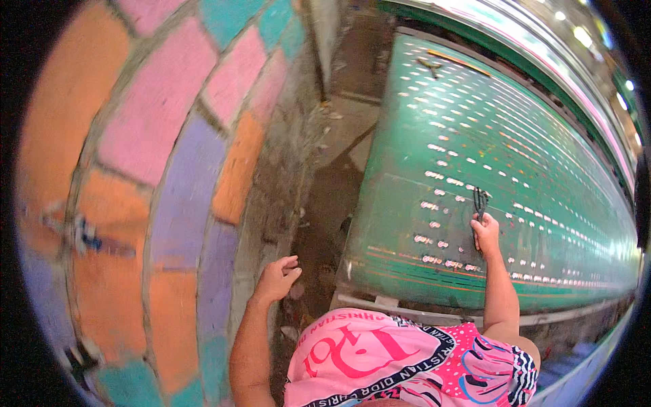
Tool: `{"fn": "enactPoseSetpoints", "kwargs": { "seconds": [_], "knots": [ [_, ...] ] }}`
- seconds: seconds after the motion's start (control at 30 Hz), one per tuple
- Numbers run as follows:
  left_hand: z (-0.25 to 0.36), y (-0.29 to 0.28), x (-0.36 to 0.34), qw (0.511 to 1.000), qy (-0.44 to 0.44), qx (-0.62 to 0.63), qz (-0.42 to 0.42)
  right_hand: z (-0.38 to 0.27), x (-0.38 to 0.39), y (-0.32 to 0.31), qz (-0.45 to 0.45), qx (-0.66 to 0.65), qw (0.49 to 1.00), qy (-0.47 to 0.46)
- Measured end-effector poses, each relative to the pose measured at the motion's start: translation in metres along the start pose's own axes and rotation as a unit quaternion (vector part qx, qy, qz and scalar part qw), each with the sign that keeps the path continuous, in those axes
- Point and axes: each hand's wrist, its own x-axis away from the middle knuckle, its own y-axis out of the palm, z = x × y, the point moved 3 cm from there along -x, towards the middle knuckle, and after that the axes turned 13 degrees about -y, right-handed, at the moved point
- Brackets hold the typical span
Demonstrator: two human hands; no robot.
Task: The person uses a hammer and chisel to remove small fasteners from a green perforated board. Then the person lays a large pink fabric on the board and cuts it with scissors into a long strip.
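Ideally, guide the slim dark tool (480, 198) at three o'clock, grasped in your right hand (485, 235), lightly past the white pieces (434, 175) on the green surface (386, 220), your empty left hand (277, 279) relaxed at seven o'clock.

Wall (156, 122) along the left of the frame; floor strip (336, 159) running from upper centre downward between wall and table (400, 152); table across the right half, with rows of small marks (447, 262) on its top. Stick (468, 64) near the table's far edge, at the upper right. Right hand (485, 234) above the table, right of centre, hand tool (479, 198) in its grip; left hand (274, 279) left of the table; shirt (359, 353) at lower centre
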Motion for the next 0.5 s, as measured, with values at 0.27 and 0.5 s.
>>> {"fn": "enactPoseSetpoints", "kwargs": {
  "seconds": [0.27, 0.5],
  "knots": [
    [0.090, -0.005, -0.171, 0.978, 0.059, -0.175, -0.096, 0.012, 0.004, -0.002, 0.064, 0.179, 0.979, -0.074],
    [0.112, 0.056, -0.309, 0.932, 0.076, -0.280, -0.218, 0.013, 0.008, 0.020, 0.202, 0.163, 0.965, -0.046]
  ]
}}
